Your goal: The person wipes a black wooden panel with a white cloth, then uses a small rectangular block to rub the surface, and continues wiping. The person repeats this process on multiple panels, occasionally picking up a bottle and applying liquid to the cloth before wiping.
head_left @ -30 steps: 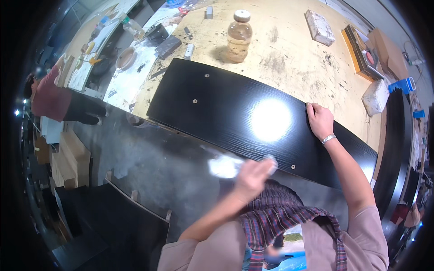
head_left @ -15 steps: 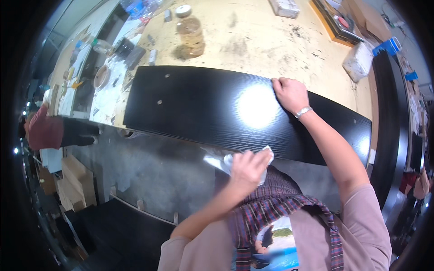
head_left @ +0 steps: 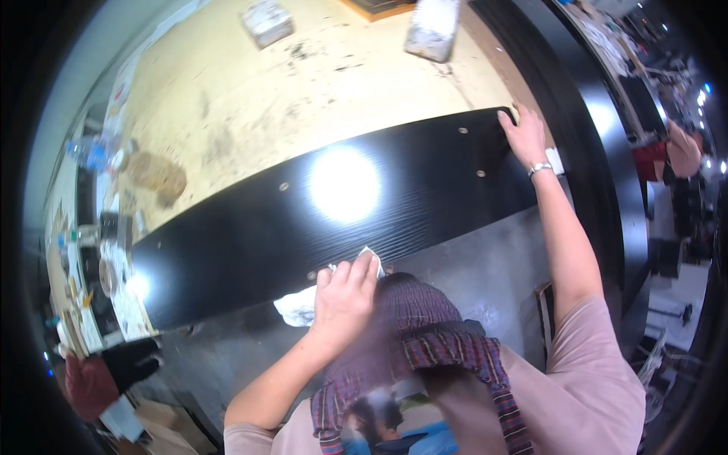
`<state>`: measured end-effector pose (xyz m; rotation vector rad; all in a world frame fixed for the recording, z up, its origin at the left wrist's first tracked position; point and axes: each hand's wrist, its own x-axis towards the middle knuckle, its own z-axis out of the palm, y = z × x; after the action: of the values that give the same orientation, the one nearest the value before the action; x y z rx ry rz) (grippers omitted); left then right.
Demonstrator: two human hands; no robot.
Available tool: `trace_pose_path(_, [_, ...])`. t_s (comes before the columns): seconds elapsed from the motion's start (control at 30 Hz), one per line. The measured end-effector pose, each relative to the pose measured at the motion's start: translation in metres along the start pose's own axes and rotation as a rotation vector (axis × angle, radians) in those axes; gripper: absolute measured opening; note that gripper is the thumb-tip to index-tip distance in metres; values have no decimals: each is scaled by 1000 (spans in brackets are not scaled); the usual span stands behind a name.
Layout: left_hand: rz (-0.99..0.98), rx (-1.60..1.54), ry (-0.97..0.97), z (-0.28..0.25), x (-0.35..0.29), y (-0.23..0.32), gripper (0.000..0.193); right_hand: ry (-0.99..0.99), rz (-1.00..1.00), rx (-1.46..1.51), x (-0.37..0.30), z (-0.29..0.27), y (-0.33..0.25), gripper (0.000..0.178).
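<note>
A long black board (head_left: 243, 235) with a wood-grain finish and small round metal inserts lies on the table in front of me. My left hand (head_left: 345, 299) is closed over a white cloth (head_left: 294, 306) at the board's near edge; part of the cloth hangs out beside the fingers. At the far right corner of the board, my right hand (head_left: 525, 138) grips the edge, its thumb on the near side and the fingertips partly hidden.
On the pale, stained tabletop (head_left: 235, 98) stand a jar of yellowish liquid (head_left: 157, 176) and two wrapped blocks, one white (head_left: 267, 23), one greyish (head_left: 432, 30). Long black panels (head_left: 565, 83) line the right side. Another person (head_left: 95, 383) is at the lower left, another (head_left: 677, 152) at the right.
My right hand has gone from the board's far long edge to its right end corner. The left hand keeps the cloth at the near edge. The whole view has turned to the right.
</note>
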<state>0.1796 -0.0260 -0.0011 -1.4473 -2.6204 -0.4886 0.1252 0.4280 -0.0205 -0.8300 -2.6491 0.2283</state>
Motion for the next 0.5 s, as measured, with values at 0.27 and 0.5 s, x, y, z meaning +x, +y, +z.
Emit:
trace_pose_path(0.27, [425, -56, -35, 65, 135, 78, 45, -311, 249, 701, -76, -27, 63, 46])
trace_pose_path(0.5, [572, -121, -210, 72, 194, 107, 32, -572, 324, 1044, -60, -26, 91, 53])
